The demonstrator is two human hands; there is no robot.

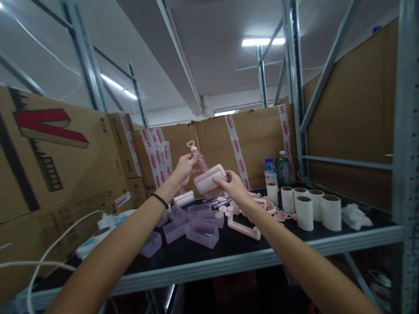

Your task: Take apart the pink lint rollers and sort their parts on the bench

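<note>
My left hand is raised above the dark shelf and closed round a pink handle with a heart-shaped end. My right hand is closed on a pale pink roller cover, held right against the handle's lower end. Both arms reach forward from the bottom of the view. A dark band sits on my left wrist. Below the hands lie several translucent purple covers, a pink frame piece and small pink parts.
Several white paper rolls stand at the right of the shelf, with two bottles behind them. A loose pink roller lies at the back. Cardboard boxes wall the left and rear. Metal rack posts rise on the right. White cable trails at left.
</note>
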